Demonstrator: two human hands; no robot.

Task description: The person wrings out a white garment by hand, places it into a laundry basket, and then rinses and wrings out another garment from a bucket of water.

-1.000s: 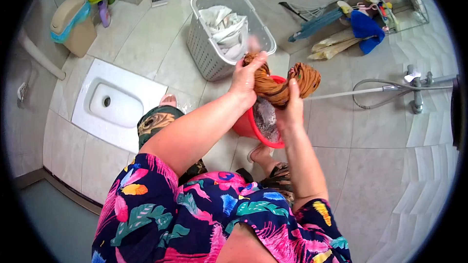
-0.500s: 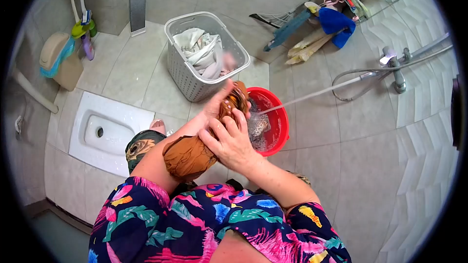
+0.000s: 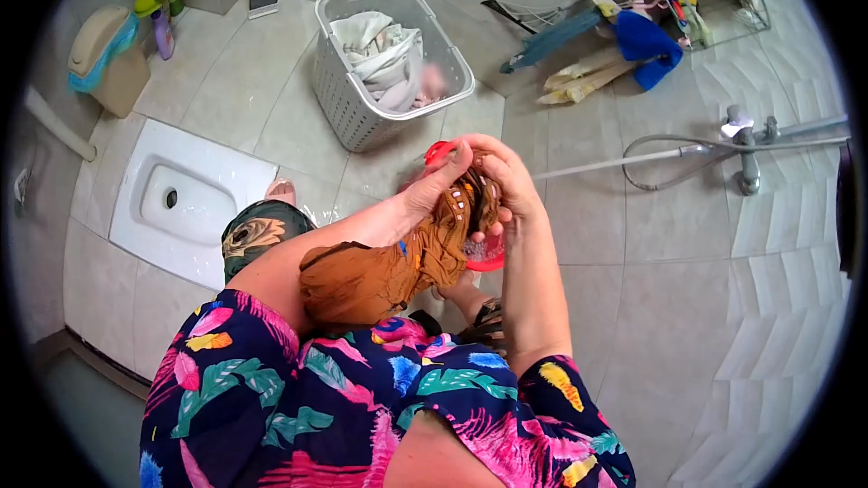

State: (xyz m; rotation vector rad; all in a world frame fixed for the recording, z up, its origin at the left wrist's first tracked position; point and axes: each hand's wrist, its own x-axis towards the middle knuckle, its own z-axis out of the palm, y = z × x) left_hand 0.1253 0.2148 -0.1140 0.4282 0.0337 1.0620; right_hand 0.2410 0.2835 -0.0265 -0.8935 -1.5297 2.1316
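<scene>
A wet brown garment (image 3: 357, 285) with a patterned part is bunched between both of my hands, and its loose end hangs over my left forearm toward my chest. My left hand (image 3: 436, 188) grips the bunched part from the left. Wrapped over the top and right side of the same bunch is my right hand (image 3: 509, 183), its fingers curled into the cloth. Below them stands a red bucket (image 3: 488, 262) with sudsy water, mostly hidden by my hands and the cloth. A water stream (image 3: 597, 164) from the wall hose runs behind my right hand.
A grey laundry basket (image 3: 348, 95) holding pale clothes stands ahead. To the left are a squat toilet (image 3: 145, 217) and a beige bin (image 3: 136, 81). A shower tap (image 3: 749, 163) and a wire rack (image 3: 723, 32) with cloths are on the right wall.
My right hand has moved from the near part of the garment to its far end, beside my left hand. The bunch now covers most of the bucket. The view has shifted slightly.
</scene>
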